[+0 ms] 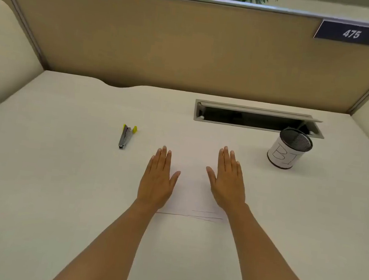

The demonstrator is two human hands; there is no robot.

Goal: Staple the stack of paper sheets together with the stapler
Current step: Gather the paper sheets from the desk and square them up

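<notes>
A thin stack of white paper sheets (192, 194) lies flat on the pale desk, its near edges slightly fanned. My left hand (158, 178) rests palm down on the stack's left side, fingers straight and holding nothing. My right hand (228, 182) lies palm down on the right side, equally flat and holding nothing. A small grey stapler (125, 136) with yellow-green ends lies on the desk to the left of my left hand, apart from the paper and untouched.
A black mesh pen cup (289, 149) with a white label stands at the right. Behind it a cable tray (258, 118) is set into the desk (59, 171) with its lid raised. Beige partition walls (190, 47) close off the back and sides.
</notes>
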